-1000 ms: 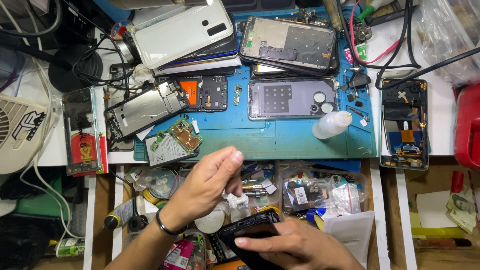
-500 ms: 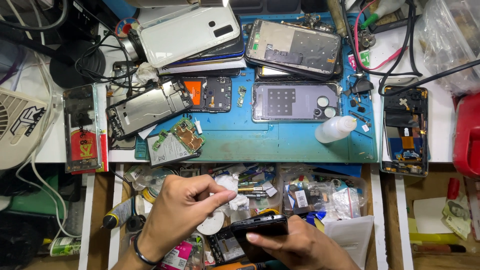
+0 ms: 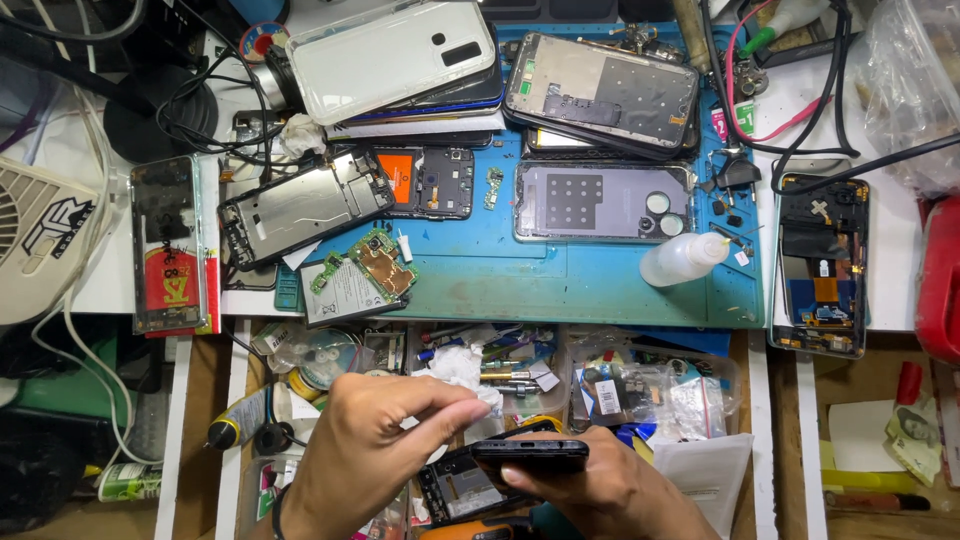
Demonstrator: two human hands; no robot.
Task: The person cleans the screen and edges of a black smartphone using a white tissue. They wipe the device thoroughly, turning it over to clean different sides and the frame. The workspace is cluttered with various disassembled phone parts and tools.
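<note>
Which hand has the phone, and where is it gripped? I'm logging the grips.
The right hand holds the black phone edge-on from below, fingers around its underside. The left hand pinches at its left end.

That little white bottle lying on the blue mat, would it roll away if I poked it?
Probably: the white bottle is round and lies on its side on the smooth blue mat. Its tapered nozzle might make it curve. It looks like light plastic, so a small poke should move it.
</note>
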